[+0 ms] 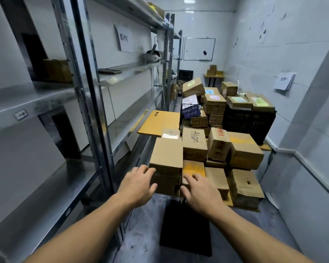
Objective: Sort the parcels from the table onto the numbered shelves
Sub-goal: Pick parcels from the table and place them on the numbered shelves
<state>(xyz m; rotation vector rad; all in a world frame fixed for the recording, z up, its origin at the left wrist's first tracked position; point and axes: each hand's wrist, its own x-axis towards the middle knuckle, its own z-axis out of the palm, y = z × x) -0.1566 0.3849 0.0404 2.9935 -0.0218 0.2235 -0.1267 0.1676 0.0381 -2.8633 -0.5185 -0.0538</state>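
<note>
Cardboard parcels are piled on a table (pixel 265 147) straight ahead. The nearest is a plain brown box (pixel 166 157) at the pile's front left corner. My left hand (pixel 139 185) reaches to its left front side, fingers spread and touching the lower box edge. My right hand (pixel 199 190) reaches beside it, fingers extended onto a small box with an orange top (pixel 195 167). Neither hand grips anything. Behind stand a box printed "Align" (pixel 195 142) and a tilted box with red print (pixel 217 144). Metal shelves (pixel 46 99) run along the left.
A black crate (pixel 248 120) and a wire basket (pixel 193 115) with more parcels stand further back. A flat yellow carton (pixel 160 120) sticks out left toward the shelves. A black mat (pixel 185 226) lies on the floor below my hands. The wall closes in on the right.
</note>
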